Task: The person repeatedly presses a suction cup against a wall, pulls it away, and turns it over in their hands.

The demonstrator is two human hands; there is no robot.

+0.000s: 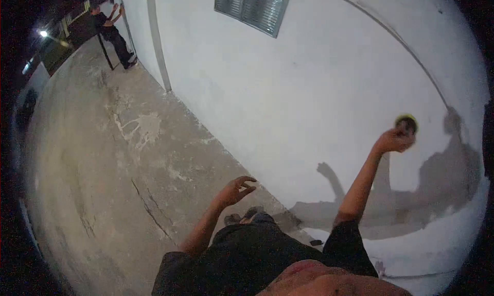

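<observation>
My right hand (397,140) is raised at the white wall (288,100), its fingers closed on a small round dark disc with a yellow-green rim (406,123). The disc overlaps the wall in this view; its exact kind I cannot tell. Lower down, my left hand (235,191) hangs in front of my body near the foot of the wall. Its fingers are curved and apart, with nothing in them.
A louvred window (251,9) is set high in the wall. Along the wall's foot runs a stained, cracked concrete floor (103,167). Far left, another person (113,33) stands with both hands raised at the wall. My shadow falls on the wall at right.
</observation>
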